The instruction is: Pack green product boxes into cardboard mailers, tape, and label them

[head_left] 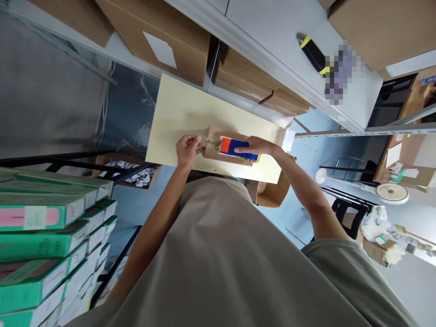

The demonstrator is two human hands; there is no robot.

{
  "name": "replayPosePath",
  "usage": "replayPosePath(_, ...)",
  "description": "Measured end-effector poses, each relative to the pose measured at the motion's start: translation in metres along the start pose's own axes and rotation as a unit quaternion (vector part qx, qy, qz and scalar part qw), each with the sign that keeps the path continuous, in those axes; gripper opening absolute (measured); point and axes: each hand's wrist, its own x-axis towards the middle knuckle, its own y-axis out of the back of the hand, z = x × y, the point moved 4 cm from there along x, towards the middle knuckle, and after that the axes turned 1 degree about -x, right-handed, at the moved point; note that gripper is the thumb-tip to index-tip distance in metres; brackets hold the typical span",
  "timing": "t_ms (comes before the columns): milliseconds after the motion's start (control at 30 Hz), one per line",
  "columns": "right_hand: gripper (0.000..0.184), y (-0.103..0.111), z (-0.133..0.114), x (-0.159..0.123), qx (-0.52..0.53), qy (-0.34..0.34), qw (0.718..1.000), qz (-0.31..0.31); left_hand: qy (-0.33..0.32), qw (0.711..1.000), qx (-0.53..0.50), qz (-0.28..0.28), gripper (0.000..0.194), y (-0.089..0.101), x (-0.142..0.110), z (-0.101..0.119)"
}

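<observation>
On a pale yellow board point(184, 106) lies a flat piece of brown cardboard point(213, 153), perhaps a small open box. Over it is a blue, red and white box point(235, 147), and my right hand point(257, 146) grips it from the right, fingers across its blue face. Something clear and shiny point(211, 141), plastic or glass, shows at the box's left end. My left hand point(186, 149) is closed in a pinch just left of the cardboard. What its fingertips hold there is too small to name.
Large cardboard boxes point(190, 41) line the shelf behind the board. A yellow-and-black-handled tool point(313, 53) lies on the white shelf above. Green boxes point(37, 245) are stacked at left. Below the board stand a carton of crumpled paper point(138, 175) and an open carton point(272, 193).
</observation>
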Motion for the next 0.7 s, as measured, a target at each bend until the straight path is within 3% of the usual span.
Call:
replayPosePath(100,0.060,-0.003,-0.007,-0.001,0.006,-0.009,1.000,0.002,0.038,0.999,0.002,-0.012,0.057,0.001,0.010,-0.004)
replayPosePath(267,0.053,-0.004,-0.010,-0.001,-0.064,-0.038,0.995,0.066,0.116,0.991,0.022,-0.059,0.053,-0.001,0.012,-0.016)
replayPosePath(533,0.066,-0.016,-0.007,-0.008,0.012,-0.040,0.998,0.038,0.024,0.988,0.146,-0.054,0.043,0.000,0.012,-0.019)
replayPosePath(633,0.066,-0.016,-0.005,-0.008,0.029,-0.042,0.998,0.029,-0.021,0.982,0.188,-0.028,0.036,0.004,0.011,-0.011)
replayPosePath(700,0.067,-0.016,-0.004,-0.007,0.020,-0.035,0.999,0.025,-0.066,0.976,0.201,-0.043,0.031,0.000,0.005,-0.003)
